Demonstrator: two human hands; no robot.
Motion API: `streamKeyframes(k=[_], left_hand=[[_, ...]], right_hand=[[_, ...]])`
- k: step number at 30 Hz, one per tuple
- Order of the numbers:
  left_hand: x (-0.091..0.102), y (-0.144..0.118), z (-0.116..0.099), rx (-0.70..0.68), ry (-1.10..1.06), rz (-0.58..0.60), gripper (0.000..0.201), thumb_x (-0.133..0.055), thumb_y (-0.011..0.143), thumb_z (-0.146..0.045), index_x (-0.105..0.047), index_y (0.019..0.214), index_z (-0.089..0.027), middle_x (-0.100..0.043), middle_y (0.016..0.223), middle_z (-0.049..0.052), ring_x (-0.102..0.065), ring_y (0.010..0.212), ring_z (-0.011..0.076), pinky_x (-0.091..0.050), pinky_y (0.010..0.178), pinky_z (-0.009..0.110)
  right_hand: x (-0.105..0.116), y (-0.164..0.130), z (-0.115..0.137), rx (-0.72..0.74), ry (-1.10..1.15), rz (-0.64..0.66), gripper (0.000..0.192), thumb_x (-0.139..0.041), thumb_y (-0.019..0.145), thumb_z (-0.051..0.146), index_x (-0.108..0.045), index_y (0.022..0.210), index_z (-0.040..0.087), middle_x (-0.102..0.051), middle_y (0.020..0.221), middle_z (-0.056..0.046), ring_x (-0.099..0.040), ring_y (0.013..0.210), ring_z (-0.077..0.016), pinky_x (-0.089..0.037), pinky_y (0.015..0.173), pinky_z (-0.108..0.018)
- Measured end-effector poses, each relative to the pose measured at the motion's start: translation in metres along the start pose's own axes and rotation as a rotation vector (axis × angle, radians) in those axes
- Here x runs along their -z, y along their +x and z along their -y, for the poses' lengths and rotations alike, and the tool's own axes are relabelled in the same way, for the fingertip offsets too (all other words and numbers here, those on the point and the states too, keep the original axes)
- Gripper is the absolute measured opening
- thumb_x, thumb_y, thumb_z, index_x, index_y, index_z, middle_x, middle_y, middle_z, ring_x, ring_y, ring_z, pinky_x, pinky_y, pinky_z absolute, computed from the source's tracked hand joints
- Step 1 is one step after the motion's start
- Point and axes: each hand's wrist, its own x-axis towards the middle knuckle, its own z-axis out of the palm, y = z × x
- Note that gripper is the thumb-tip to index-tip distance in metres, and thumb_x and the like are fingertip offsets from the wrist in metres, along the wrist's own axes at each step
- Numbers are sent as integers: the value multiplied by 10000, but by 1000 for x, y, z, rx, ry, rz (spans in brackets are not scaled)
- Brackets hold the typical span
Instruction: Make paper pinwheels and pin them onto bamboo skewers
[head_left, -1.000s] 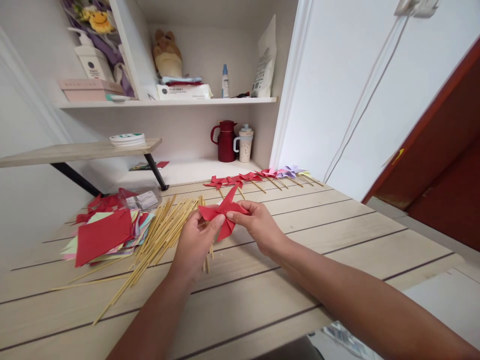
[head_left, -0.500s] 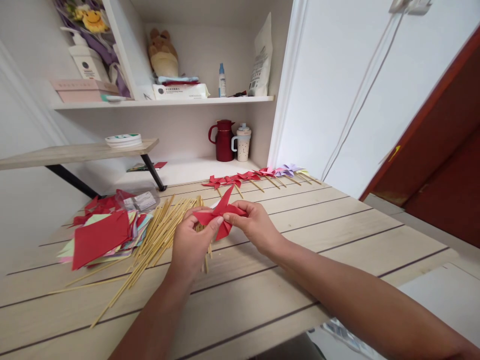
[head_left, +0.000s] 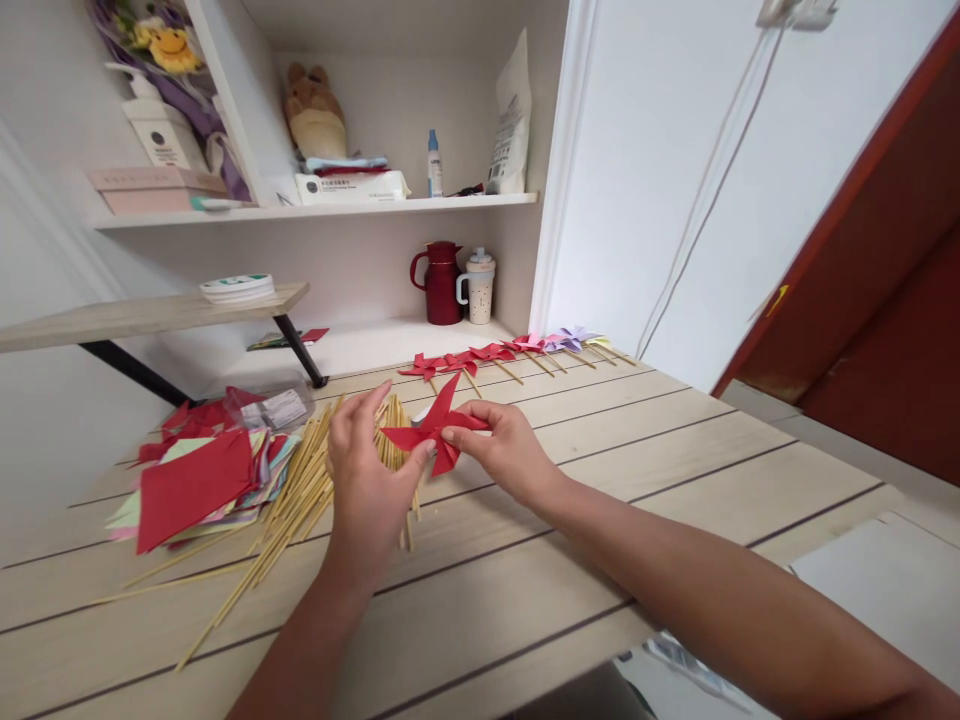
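Here the folded red paper pinwheel (pointed blades, creased centre) hangs above the pale wooden table, pinched by the right hand; the left hand, fingers spread, thumb touching, covers bamboo sticks.

A dark red plastic jug is standing beside a speckled white lidded mug, a brown plush toy sitting above.
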Motion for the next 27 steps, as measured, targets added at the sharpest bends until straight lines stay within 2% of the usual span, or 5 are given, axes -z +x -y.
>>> streamKeyframes(k=[2,5,12,19,27], left_hand=[[2,1,0,-74,115,-23,541,-829,699,-281,-690,1220,-328,-513,1411,97,-469,1356,353,-327,1156,566],[1,1,3,-69,176,12,381,-826,723,-312,-749,1097,-322,-492,1455,90,-435,1387,376,-310,1157,589],[-4,0,10,5,66,159,119,-803,703,-276,-784,819,-292,-671,1289,73,-547,1277,360,-371,1111,580],[-6,1,8,96,-10,180,66,-754,708,-299,-779,758,-264,-768,954,71,-682,981,305,-481,982,499],[-7,1,10,56,-4,161,119,-722,708,-334,-771,765,-243,-782,906,63,-698,914,284,-499,935,466]], right_hand=[[4,2,0,69,-102,-35,84,-689,799,267,-709,742,210,-692,739,-10,-602,739,-189,-450,737,-319],[9,4,1,137,-250,-42,83,-664,805,225,-718,743,212,-705,756,-12,-611,755,-196,-438,743,-321],[8,5,-2,110,-372,23,153,-654,796,194,-664,644,204,-645,667,2,-551,670,-174,-390,648,-295],[5,2,2,103,-363,68,144,-657,799,127,-687,676,198,-689,721,-10,-607,726,-182,-411,679,-291],[4,0,3,100,-365,74,132,-659,800,72,-720,754,180,-711,758,1,-629,747,-160,-434,681,-252]])
